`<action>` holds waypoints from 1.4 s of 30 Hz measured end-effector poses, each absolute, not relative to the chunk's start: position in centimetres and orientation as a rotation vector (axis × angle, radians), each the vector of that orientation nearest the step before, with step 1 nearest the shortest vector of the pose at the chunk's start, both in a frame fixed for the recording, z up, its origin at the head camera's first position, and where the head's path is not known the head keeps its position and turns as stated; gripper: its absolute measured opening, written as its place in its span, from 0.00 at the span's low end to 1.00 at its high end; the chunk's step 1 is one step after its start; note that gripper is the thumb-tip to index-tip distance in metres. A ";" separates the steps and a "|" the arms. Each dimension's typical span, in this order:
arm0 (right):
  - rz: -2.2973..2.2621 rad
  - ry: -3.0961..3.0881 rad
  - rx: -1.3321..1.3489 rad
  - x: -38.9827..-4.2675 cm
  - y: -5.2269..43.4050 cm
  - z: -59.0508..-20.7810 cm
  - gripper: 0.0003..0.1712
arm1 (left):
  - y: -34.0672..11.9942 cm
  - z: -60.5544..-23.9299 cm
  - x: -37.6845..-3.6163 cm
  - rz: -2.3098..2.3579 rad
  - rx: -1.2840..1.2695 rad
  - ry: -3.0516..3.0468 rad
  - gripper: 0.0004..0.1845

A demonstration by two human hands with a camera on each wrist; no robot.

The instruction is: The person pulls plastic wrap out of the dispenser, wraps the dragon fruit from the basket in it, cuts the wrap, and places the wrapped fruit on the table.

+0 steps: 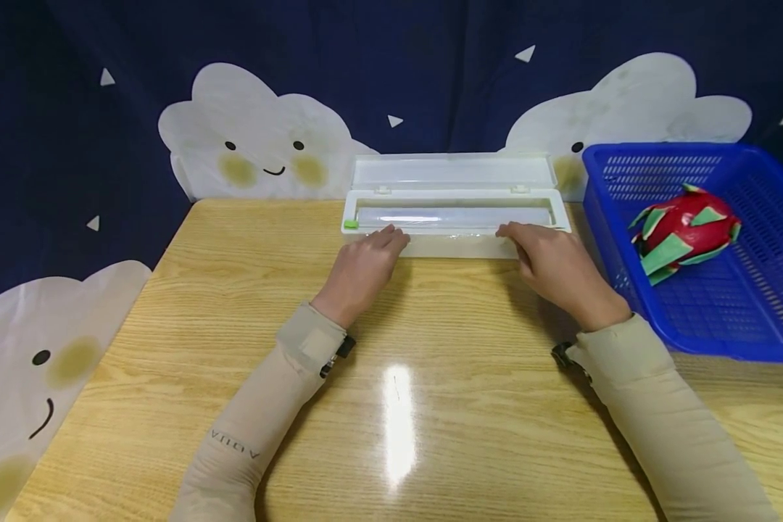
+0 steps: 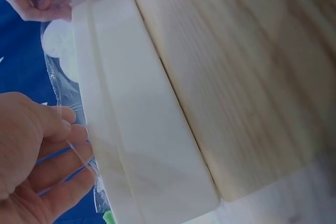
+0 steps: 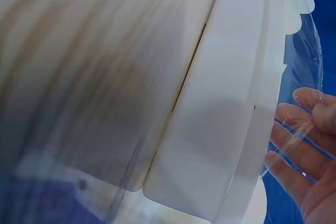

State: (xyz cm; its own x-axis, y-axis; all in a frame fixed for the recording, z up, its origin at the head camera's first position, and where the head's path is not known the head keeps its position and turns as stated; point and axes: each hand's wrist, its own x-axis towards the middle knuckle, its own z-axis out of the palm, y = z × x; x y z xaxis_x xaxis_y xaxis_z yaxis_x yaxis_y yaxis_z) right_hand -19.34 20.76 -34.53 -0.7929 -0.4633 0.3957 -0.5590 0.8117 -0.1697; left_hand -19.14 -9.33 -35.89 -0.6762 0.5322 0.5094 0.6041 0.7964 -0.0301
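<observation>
Evidently both sets of fingers pinch the clear film at the dispenser's front edge: left hand near its left end, right hand near its right, likely to keep the sheet even. The white dispenser box sits at 12 o'clock on the surface, lid open, roll inside. At 2 o'clock, a blue basket holds a dragon fruit.

Glossy wood-grain surface; smooth white plastic dispenser box; clear, shiny film, probably plastic wrap; blue plastic mesh basket.
</observation>
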 end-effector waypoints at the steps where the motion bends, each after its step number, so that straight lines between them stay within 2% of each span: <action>1: 0.403 -2.653 0.779 -19.3 20.8 -34.5 0.17 | -9.3 -35.9 -19.1 -0.193 -0.845 -2.479 0.13; 42: 0.421 -2.550 0.839 -17.8 20.8 -34.8 0.18 | -9.9 -35.7 -17.6 -0.182 -0.903 -2.493 0.14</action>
